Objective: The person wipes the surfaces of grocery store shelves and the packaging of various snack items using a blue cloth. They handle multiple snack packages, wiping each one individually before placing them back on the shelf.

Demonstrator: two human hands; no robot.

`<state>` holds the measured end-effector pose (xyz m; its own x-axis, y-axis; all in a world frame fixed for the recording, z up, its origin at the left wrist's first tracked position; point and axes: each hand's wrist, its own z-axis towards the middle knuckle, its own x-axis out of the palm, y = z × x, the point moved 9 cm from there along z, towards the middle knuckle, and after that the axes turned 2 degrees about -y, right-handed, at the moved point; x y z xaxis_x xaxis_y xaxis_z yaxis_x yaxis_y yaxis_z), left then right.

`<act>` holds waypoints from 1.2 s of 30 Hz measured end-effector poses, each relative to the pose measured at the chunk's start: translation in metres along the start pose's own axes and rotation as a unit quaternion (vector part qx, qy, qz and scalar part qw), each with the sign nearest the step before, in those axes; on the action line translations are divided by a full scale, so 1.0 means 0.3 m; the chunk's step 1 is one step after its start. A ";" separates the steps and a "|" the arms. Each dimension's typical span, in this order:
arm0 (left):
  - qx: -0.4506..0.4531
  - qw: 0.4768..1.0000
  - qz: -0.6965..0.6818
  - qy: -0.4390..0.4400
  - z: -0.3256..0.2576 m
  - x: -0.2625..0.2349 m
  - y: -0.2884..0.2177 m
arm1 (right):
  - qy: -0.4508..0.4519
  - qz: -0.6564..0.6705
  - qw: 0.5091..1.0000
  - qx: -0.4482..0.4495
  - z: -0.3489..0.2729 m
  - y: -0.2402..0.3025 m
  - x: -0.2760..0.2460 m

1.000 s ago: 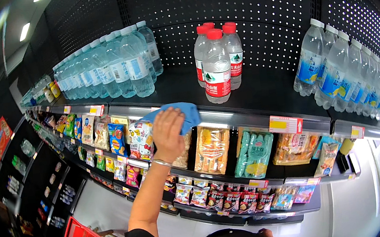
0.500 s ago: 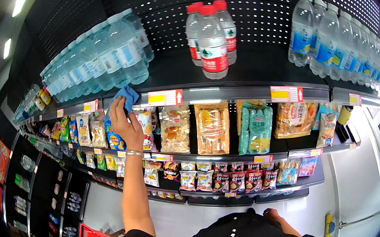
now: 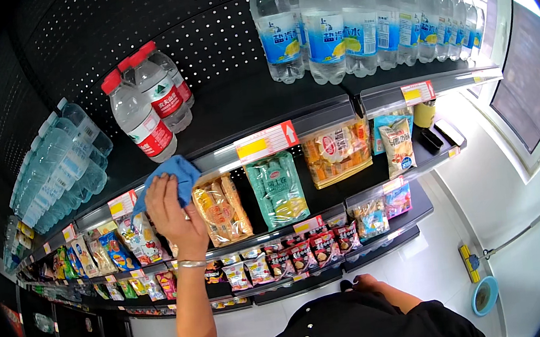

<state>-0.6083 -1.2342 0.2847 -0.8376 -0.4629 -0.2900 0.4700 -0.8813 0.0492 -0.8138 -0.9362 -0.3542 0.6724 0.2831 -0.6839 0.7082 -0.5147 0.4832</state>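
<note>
My left hand (image 3: 173, 213) presses a blue cloth (image 3: 182, 176) onto the front edge of the top black shelf (image 3: 225, 117), fingers closed over it. A bracelet circles that wrist. Just behind the cloth stand three clear water bottles (image 3: 151, 136) with red caps and red-and-white labels. A red-and-white price tag (image 3: 266, 141) with a yellow patch is on the shelf edge to the right of the cloth. Low by my body hangs my right hand (image 3: 365, 283), away from the shelves. Its fingers are too small and partly hidden to read.
Pale blue bottles (image 3: 62, 167) crowd the shelf's left; blue-labelled bottles (image 3: 325, 31) line its right. Packaged bread (image 3: 222, 211), a green snack bag (image 3: 277, 191) and several small packets fill lower shelves. A mop (image 3: 469, 262) and blue basin (image 3: 485, 296) are on the floor at right.
My view has swung right along the shelf. My left hand and the cloth have shifted right along the edge, from near the pale blue bottles to below the red-capped ones.
</note>
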 end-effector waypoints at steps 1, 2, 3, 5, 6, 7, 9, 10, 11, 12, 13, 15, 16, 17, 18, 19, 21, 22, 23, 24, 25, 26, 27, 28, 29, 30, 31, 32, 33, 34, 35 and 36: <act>-0.001 1.000 -0.010 0.004 -0.010 0.026 -0.012 | -0.006 -0.001 1.000 0.008 0.012 -0.035 0.022; -0.007 1.000 0.003 0.000 -0.004 0.005 -0.016 | -0.014 -0.002 1.000 0.016 0.024 -0.078 0.048; -0.011 1.000 -0.014 0.013 0.026 0.038 -0.087 | -0.042 0.011 0.997 0.064 0.035 -0.162 0.078; 0.001 0.998 -0.053 0.018 0.042 0.112 -0.195 | -0.055 0.067 0.996 0.027 0.048 -0.252 0.083; 0.006 0.992 -0.122 0.015 0.073 0.158 -0.240 | -0.045 0.048 0.998 0.015 0.050 -0.294 0.085; 0.034 0.989 -0.143 0.005 0.102 0.164 -0.305 | -0.024 0.082 0.996 -0.010 0.039 -0.310 0.064; 0.039 0.995 -0.096 -0.013 0.080 0.220 -0.357 | 0.007 0.065 0.997 -0.030 0.061 -0.327 0.012; 0.040 0.994 -0.096 -0.023 0.085 0.228 -0.401 | 0.018 0.051 0.998 -0.030 0.075 -0.340 0.001; 0.040 0.994 -0.092 -0.050 0.086 0.233 -0.432 | 0.028 0.038 0.998 -0.034 0.088 -0.344 -0.010; 0.040 0.994 -0.093 -0.049 0.095 0.236 -0.464 | 0.035 0.027 0.998 -0.042 0.104 -0.342 -0.017; 0.040 0.993 -0.096 -0.048 0.105 0.241 -0.491 | 0.039 0.016 0.998 -0.051 0.122 -0.345 -0.033; 0.050 0.993 -0.090 -0.061 0.109 0.259 -0.546 | 0.045 0.007 0.997 -0.070 0.140 -0.351 -0.044; 0.056 0.992 -0.088 -0.067 0.110 0.262 -0.567 | 0.044 0.003 0.996 -0.082 0.153 -0.351 -0.052; 0.047 0.992 -0.097 -0.064 0.111 0.268 -0.568 | 0.045 0.000 0.995 -0.092 0.159 -0.358 -0.061; 0.039 0.992 -0.107 -0.061 0.112 0.270 -0.566 | 0.046 -0.003 0.993 -0.106 0.160 -0.363 -0.064; 0.030 0.991 -0.116 -0.058 0.111 0.268 -0.566 | 0.044 -0.006 0.992 -0.122 0.164 -0.363 -0.069; -0.004 0.975 -0.220 -0.042 0.094 0.247 -0.596 | 0.023 -0.028 0.983 -0.179 0.164 -0.368 -0.080; -0.021 0.960 -0.276 -0.034 0.073 0.237 -0.615 | -0.013 -0.074 0.966 -0.247 0.160 -0.353 -0.094; -0.055 0.950 -0.308 0.004 0.025 0.239 -0.624 | -0.048 -0.111 0.942 -0.313 0.147 -0.322 -0.110; -0.089 0.938 -0.333 0.045 -0.049 0.242 -0.634 | -0.117 -0.176 0.885 -0.414 0.084 -0.185 -0.155; -0.123 0.922 -0.358 0.085 -0.132 0.252 -0.646 | 0.019 0.091 0.955 -0.281 0.102 -0.189 -0.207; -0.201 0.902 -0.362 0.122 -0.237 0.264 -0.631 | 0.072 0.368 0.920 -0.113 -0.026 0.007 -0.397; -0.270 0.870 -0.381 0.157 -0.339 0.299 -0.631 | 0.065 0.436 0.891 -0.106 -0.130 0.151 -0.535; -0.350 0.835 -0.377 0.194 -0.456 0.332 -0.620 | 0.073 0.535 0.834 -0.114 -0.167 0.207 -0.589; -0.424 0.792 -0.372 0.234 -0.583 0.378 -0.613 | 0.054 0.559 0.817 -0.130 -0.223 0.285 -0.666; -0.456 0.793 -0.326 0.237 -0.702 0.382 -0.597 | 0.049 0.576 0.802 -0.148 -0.280 0.394 -0.744; -0.478 0.788 -0.297 0.248 -0.782 0.407 -0.600 | 0.025 0.599 0.784 -0.161 -0.313 0.451 -0.807; -0.432 0.838 -0.231 0.239 -0.769 0.381 -0.612 | 0.022 0.602 0.777 -0.180 -0.314 0.491 -0.835; -0.424 0.835 -0.241 0.254 -0.785 0.388 -0.628 | 0.023 0.604 0.771 -0.202 -0.312 0.532 -0.856; -0.415 0.832 -0.251 0.270 -0.801 0.393 -0.643 | 0.023 0.605 0.764 -0.224 -0.314 0.564 -0.868; -0.409 0.829 -0.257 0.283 -0.816 0.390 -0.650 | 0.007 0.601 0.770 -0.214 -0.305 0.578 -0.863; -0.406 0.824 -0.271 0.288 -0.824 0.387 -0.654 | -0.009 0.596 0.776 -0.205 -0.295 0.594 -0.850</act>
<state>-0.7290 -1.0916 0.0050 -0.8249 0.3047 -0.4761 0.2975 -0.4822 -0.8240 -0.8400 -1.0286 -0.0452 0.9022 -0.2096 0.3769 -0.4032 -0.0997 0.9097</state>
